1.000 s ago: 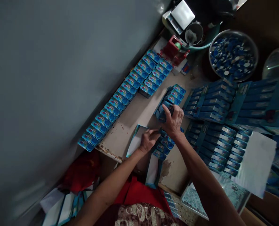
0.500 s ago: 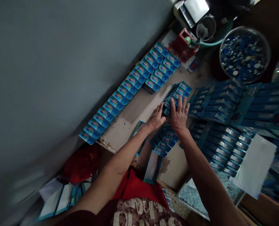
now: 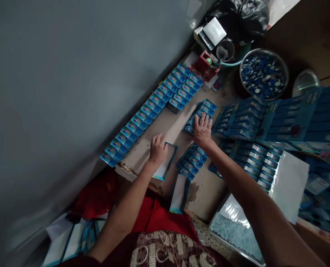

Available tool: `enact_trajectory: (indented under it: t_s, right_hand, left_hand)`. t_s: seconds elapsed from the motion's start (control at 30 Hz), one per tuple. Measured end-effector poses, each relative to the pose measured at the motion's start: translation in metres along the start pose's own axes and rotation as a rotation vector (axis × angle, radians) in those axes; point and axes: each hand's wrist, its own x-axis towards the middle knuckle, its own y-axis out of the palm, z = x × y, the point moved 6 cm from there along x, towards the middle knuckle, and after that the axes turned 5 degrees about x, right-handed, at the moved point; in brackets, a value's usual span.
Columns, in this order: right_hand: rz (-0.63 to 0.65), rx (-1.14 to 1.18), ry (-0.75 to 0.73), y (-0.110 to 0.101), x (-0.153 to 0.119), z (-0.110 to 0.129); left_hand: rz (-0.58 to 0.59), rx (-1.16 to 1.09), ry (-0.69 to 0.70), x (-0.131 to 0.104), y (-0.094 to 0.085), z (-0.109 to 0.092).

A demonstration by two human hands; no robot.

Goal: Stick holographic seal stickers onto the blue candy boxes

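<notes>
My right hand [image 3: 202, 130] lies with its fingers stretched over a group of small blue packs [image 3: 208, 105] on the table, touching their tops. My left hand [image 3: 158, 151] is to the left, its fingers curled at the upper edge of an open, shallow blue box [image 3: 172, 152] with a white inside. Part of that box is hidden by the hand. Between my forearms, more small blue packs [image 3: 193, 163] sit in rows, close to a second open box [image 3: 179, 191] that overhangs the table's front edge.
A long row of blue packs [image 3: 144, 114] lines the wall. Behind it stand a red tape dispenser [image 3: 205, 66] and a scale [image 3: 214, 32]. A metal bowl of blue and white pieces [image 3: 263, 74], stacked filled boxes [image 3: 267, 120] and a metal tray [image 3: 235, 231] are on the right.
My left hand has left the packs and moved down-left to the open box. My right hand remains on the packs. The camera view has shifted slightly.
</notes>
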Motion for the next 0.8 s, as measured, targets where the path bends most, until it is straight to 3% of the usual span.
enact_trajectory:
  t_s: [0.13,0.2,0.3,0.4,0.53,0.67,0.8]
  right_hand:
    - [0.151,0.029,-0.017,-0.022,0.019,0.003]
    - [0.062,0.054,-0.024,-0.044,0.045,0.012]
    - [-0.146,0.084,-0.048,-0.061,0.092,0.037]
    - [-0.192,0.092,-0.064,-0.043,0.124,0.063]
    - [-0.2,0.077,-0.05,-0.017,0.123,0.078]
    - [-0.242,0.091,-0.055,-0.011,0.112,0.076]
    - [-0.241,0.108,-0.011,-0.004,0.132,0.068]
  left_hand:
    - [0.109,0.184,-0.121,-0.056,0.017,0.041]
    - [0.152,0.166,-0.115,-0.067,0.031,0.051]
    - [0.08,0.108,-0.068,-0.052,0.037,0.053]
    - [0.003,0.112,-0.086,-0.017,0.027,0.051]
    - [-0.008,0.143,-0.123,0.013,0.009,0.05]
    - [-0.08,0.172,-0.125,-0.008,-0.001,0.057]
    - [-0.107,0.179,-0.232,-0.047,0.008,0.073]
